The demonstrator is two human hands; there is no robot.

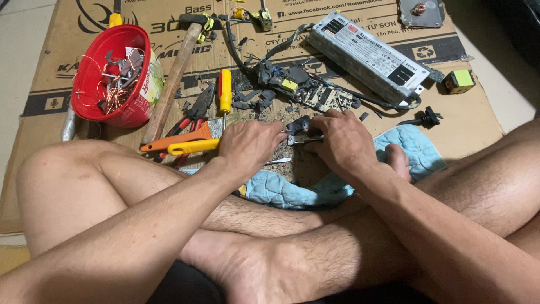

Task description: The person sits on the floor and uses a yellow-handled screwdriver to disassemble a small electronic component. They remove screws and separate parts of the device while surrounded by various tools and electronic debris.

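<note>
centre of frame: left hand (250, 145) and right hand (344, 143) meet over a small dark part (299, 125), both clenched around it, a metal tool (304, 138) between them. part sits just above the blue cloth (413, 147) on the cardboard (478, 121). upper left: red bowl (95, 84) holding copper wire scraps. hammer (174, 76) beside it. yellow screwdriver (225, 93) and pliers (194, 115) left of centre. grey metal box (368, 56) upper right.
</note>
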